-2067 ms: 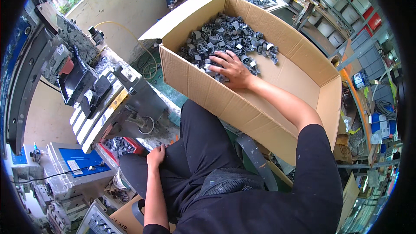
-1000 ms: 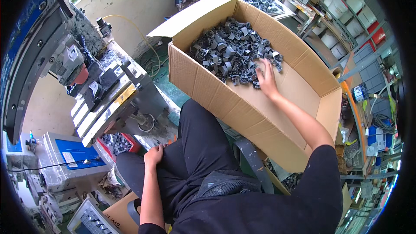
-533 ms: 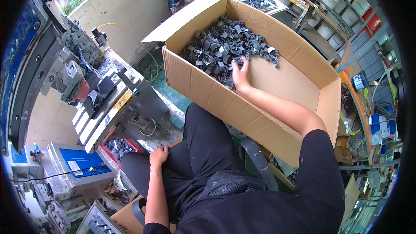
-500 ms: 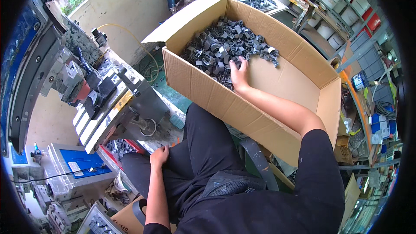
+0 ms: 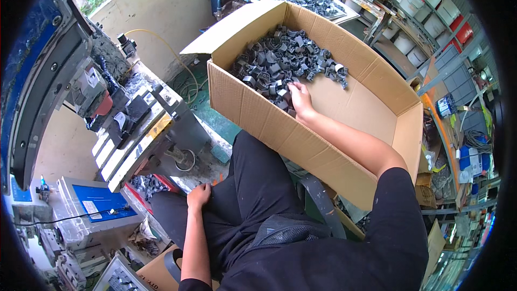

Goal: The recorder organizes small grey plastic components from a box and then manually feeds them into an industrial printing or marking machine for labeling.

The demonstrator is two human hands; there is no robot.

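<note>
A large open cardboard box (image 5: pixel 253 109) stands in front of me, with a heap of small black plastic parts (image 5: pixel 280 56) at its far left end. My right hand (image 5: pixel 300 98) reaches over the box's near wall to the near edge of the heap. Its fingers are bent together against a black plastic part, which they mostly hide. Low on the left, my left hand (image 5: pixel 198 196) rests on my thigh, its fingers loosely curled and nothing visible in them.
At the left stands a machine with a slotted metal table (image 5: pixel 132 140) and a black fixture (image 5: pixel 123 124). A red tray (image 5: pixel 168 182) of parts sits below it. Beyond the box lies a white-edged tray (image 5: pixel 344 15) of similar parts. Shelves with white buckets (image 5: pixel 407 2) stand at the far right.
My right hand has shifted slightly toward me and lower along the edge of the heap, its fingers drawn closer together. The left hand stays on the thigh.
</note>
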